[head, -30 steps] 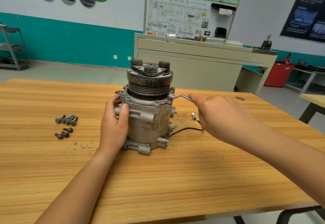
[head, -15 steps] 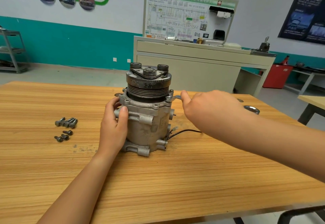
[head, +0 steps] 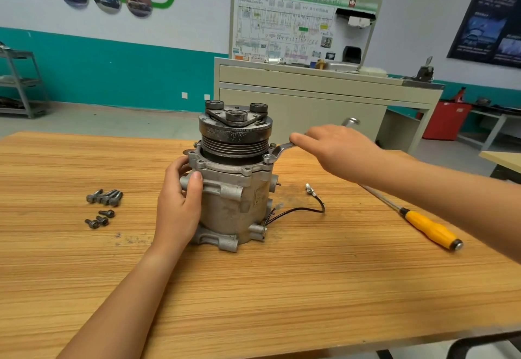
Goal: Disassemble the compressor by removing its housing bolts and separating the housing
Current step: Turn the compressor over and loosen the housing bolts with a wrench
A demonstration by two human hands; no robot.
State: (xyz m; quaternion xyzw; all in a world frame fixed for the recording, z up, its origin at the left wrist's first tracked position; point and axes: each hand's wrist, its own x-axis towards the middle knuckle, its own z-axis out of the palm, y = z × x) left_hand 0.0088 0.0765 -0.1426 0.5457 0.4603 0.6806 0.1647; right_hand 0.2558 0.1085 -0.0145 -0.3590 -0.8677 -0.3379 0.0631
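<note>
L hand [head: 177, 203] wraps compressor [head: 236, 189] body; R hand [head: 335, 150] grips wrench [head: 282, 148] on bolt [head: 267, 157].

Left hand [head: 177, 206] and right hand [head: 335, 150] bare, forearms unsleeved.

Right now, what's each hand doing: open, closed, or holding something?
Left hand: grips the side of the compressor.
Right hand: holds the wrench, its ring end on the compressor's upper rim.
</note>
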